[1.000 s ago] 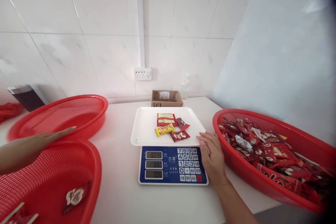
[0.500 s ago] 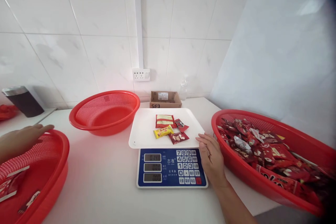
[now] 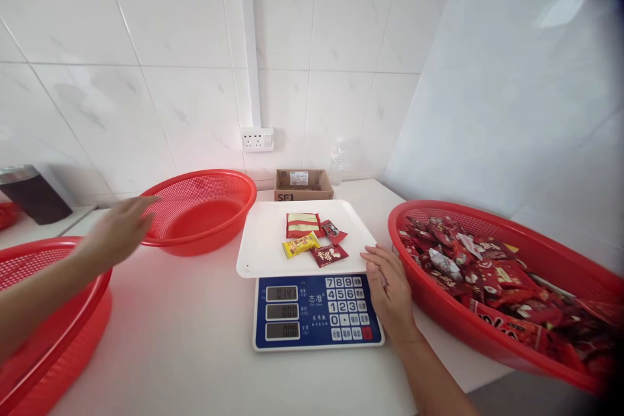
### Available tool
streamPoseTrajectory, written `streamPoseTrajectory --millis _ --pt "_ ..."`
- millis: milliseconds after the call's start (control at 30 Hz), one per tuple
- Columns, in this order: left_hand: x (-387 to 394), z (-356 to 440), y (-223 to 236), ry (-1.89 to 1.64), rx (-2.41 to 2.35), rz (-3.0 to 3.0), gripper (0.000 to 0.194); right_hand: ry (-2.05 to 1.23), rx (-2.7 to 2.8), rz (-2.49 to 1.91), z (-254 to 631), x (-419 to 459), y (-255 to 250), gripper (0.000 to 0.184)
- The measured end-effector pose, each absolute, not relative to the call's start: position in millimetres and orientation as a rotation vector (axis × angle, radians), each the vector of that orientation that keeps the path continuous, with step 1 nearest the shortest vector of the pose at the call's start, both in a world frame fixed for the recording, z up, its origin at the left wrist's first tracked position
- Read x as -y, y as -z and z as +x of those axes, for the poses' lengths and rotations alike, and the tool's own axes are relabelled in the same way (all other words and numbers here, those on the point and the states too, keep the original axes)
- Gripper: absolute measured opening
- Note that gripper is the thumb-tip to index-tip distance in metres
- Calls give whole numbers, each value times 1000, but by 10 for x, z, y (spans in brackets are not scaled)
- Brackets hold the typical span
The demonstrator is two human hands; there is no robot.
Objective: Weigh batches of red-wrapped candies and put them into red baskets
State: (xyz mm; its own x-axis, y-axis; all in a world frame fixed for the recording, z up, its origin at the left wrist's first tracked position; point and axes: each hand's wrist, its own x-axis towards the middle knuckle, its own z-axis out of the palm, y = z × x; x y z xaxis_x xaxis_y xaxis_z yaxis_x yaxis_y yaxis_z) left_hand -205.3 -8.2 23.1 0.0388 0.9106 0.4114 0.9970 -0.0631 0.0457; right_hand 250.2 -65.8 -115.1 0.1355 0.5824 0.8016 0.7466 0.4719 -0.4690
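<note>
My left hand (image 3: 119, 227) reaches out with fingers stretched, next to the rim of an empty red mesh basket (image 3: 199, 208); it holds nothing. My right hand (image 3: 390, 289) lies flat and open against the right edge of the electronic scale (image 3: 316, 312), beside its white weighing tray (image 3: 266, 240). On the tray lie several snack packets: a red-and-yellow one (image 3: 302, 224), a yellow one (image 3: 302, 245) and a small red one (image 3: 330, 255).
A large red basket (image 3: 517, 344) full of red snack packets stands at the right. Another red basket (image 3: 43, 312) sits at the left edge. A small cardboard box (image 3: 303, 184) and a clear bottle (image 3: 336, 166) stand by the tiled wall, below a socket (image 3: 257, 139).
The left basket has slid further left and the empty basket now stands by the scale. My left hand has moved from the left basket's rim toward the empty basket. My right hand has stayed put.
</note>
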Motion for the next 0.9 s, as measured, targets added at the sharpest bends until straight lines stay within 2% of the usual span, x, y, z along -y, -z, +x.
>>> streamPoseTrajectory --millis 100,200,367,500,633,767,900 --pt "190 -1158 -188 521 1993 -2457 43 179 1538 -1202 2496 659 1152 21" --pt "258 -477 -112 480 1782 -2809 45 179 1538 -1200 2496 654 1160 21" --pt "206 124 24 225 1638 -2913 43 173 1529 -1196 2502 654 1165 20" --pt "175 87 -62 183 1658 -2880 33 145 1527 -1201 2502 665 1150 20" --pt "70 -401 -368 353 1901 -2572 31 121 1518 -1198 2501 670 1139 20" --pt "-160 -794 -541 324 1934 -2292 43 123 1511 -1201 2498 663 1139 21" --pt "-296 -478 -356 243 1763 -2546 61 140 1511 -1200 2496 656 1138 21"
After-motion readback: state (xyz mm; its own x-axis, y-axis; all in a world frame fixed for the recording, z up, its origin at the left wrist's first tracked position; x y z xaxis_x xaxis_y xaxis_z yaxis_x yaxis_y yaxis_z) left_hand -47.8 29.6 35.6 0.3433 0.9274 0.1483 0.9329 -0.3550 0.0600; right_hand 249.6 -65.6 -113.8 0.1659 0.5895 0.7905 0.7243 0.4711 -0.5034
